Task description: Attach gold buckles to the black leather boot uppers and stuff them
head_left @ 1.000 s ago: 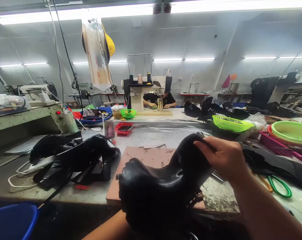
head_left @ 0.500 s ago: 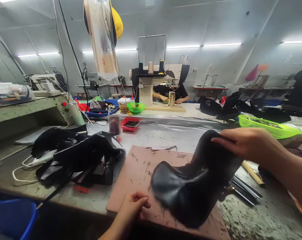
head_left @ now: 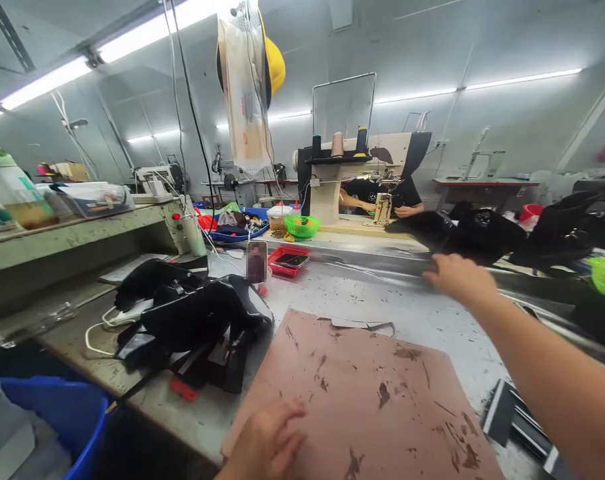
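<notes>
My left hand (head_left: pixel 272 437) is over the near left part of a pinkish-brown work board (head_left: pixel 342 373), its fingers loosely apart and holding nothing. My right hand (head_left: pixel 465 283) reaches out to the far side of the table. It is just below a shiny black leather boot upper (head_left: pixel 425 230), which lies with other black uppers (head_left: pixel 487 230). Motion smears the fingers, so I cannot tell whether they still touch the upper. Left of the board lies a heap of black leather pieces (head_left: pixel 197 313).
A sewing machine (head_left: pixel 327 193) stands at the back, with a person in a dark shirt (head_left: pixel 409 193) behind it. A red tray (head_left: pixel 289 261), a phone (head_left: pixel 257 260) and a green bowl (head_left: pixel 302 227) are mid-table. A blue bin (head_left: pixel 92 427) is at lower left, black-and-white strips (head_left: pixel 507 417) at right.
My right hand has carried the black boot upper from above the board to the uppers at the far right. The view has turned left. My left hand stays near the board's front edge.
</notes>
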The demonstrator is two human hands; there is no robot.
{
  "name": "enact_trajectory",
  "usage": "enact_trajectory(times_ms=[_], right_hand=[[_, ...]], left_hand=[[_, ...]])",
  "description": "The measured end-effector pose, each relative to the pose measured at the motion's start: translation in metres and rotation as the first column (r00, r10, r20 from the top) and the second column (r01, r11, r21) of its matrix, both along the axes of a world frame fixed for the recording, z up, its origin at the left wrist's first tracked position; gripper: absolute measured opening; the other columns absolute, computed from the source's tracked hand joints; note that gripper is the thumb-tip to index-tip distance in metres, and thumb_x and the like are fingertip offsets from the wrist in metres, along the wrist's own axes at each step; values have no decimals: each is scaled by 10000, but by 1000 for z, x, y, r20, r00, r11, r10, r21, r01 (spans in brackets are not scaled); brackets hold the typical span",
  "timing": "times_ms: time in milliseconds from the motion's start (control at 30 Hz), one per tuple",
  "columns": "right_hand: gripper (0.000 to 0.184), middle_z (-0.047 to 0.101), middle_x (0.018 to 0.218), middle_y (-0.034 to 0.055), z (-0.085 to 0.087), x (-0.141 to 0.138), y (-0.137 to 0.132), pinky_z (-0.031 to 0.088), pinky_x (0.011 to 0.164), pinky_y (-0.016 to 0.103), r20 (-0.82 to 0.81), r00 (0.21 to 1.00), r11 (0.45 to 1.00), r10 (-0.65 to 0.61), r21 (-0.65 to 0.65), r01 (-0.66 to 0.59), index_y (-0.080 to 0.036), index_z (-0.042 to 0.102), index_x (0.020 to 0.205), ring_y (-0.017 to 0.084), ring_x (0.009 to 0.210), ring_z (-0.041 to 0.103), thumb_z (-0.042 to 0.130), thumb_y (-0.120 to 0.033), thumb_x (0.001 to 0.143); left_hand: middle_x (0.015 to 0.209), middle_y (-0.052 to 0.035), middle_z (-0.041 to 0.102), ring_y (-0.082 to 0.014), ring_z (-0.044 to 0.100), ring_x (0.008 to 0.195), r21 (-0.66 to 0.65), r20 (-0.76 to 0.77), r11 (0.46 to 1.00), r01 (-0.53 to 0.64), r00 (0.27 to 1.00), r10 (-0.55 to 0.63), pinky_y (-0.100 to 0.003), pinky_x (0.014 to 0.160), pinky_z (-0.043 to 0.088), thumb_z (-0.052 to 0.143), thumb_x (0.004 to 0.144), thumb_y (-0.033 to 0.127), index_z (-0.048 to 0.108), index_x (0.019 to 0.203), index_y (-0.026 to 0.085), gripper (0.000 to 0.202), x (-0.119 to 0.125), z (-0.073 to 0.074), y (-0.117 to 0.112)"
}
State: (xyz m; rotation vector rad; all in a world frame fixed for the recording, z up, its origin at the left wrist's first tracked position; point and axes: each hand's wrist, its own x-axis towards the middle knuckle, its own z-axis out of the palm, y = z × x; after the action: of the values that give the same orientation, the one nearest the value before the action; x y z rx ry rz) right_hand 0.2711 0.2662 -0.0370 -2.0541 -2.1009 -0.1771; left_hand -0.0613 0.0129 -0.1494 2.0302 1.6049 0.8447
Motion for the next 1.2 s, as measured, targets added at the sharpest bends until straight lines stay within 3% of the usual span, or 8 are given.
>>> enact_trajectory(times_ms=[133, 300, 433, 533, 667, 767, 1000, 1200], right_hand=[[232, 614, 1055, 176, -60, -50, -37, 435, 720, 391, -7, 953, 946, 302, -123, -301, -139, 638, 990, 326, 914, 589, 546, -208, 787], [187, 634, 1021, 80, -89, -85, -93, 445, 817, 354, -63, 834, 820, 548, -158, -550, -204, 661, 858, 235, 936, 592, 483, -183, 806], [209, 620, 1078, 110, -93, -83, -127, 471, 815, 439, -234, 709, 729, 665, -2, -684, -214, 650, 931, 281, 967, 590, 514, -198, 772], [251, 630, 1075, 121, -88, -87, -157, 474, 823, 479, -511, 618, 739, 598, 52, -672, -224, 638, 983, 297, 970, 598, 535, -207, 755], [507, 583, 1177, 130, -83, -110, -194, 502, 804, 437, -936, 181, 783, 303, 136, -607, -263, 431, 1271, 265, 1017, 595, 523, -427, 800], [556, 457, 1328, 117, -96, -120, -210, 441, 912, 458, -983, -69, 956, 171, 182, -229, -278, 335, 1332, 256, 1187, 475, 371, -548, 848], [483, 613, 1143, 108, -139, -75, -251, 242, 1048, 561, -940, 335, 996, 59, 33, -82, -215, 651, 979, 334, 1167, 470, 490, -607, 748], [314, 660, 954, 120, -134, -57, -291, 500, 806, 492, -751, 601, 956, 273, 145, -255, -198, 647, 904, 305, 924, 611, 470, -447, 836]], left_hand=[[1204, -119, 587, -291, 498, 1161, 538, -438, 834, -119, 806, 398, -447, 964, 420, 509, 796, 251, 618, 1085, 205, 312, -39, 63, 43], [1417, -173, 330, -424, 195, 1317, 421, -674, 834, -358, 491, 551, -579, 1004, 243, 735, 584, 260, 548, 1208, 199, 654, -100, 131, 93], [1044, -96, 640, -296, 603, 920, 117, -689, 919, -378, 636, 349, -382, 751, 473, 668, 628, 234, 610, 989, 202, 368, -131, 158, 107], [801, -35, 663, -230, 605, 652, 447, -578, 833, -326, 606, 547, -336, 628, 457, 638, 674, 241, 606, 880, 207, 211, -108, 165, 94], [792, -77, 680, -245, 612, 667, 774, -461, 632, 36, 717, 523, -350, 670, 434, 564, 781, 267, 588, 1057, 187, 289, -20, 151, 52], [1148, -127, 624, -271, 592, 1002, 523, -684, 720, 456, 729, 35, -369, 839, 409, 478, 821, 193, 498, 1216, 167, 396, 42, 112, 18], [1143, -143, 625, -297, 551, 1086, 245, -536, 691, 680, 689, -488, -417, 930, 402, 496, 779, 159, 610, 1040, 155, 285, 49, 18, -33], [667, -56, 636, -221, 619, 653, 381, -340, 913, 148, 940, -10, -339, 628, 519, 570, 787, 302, 618, 712, 198, 137, 17, 11, -51]])
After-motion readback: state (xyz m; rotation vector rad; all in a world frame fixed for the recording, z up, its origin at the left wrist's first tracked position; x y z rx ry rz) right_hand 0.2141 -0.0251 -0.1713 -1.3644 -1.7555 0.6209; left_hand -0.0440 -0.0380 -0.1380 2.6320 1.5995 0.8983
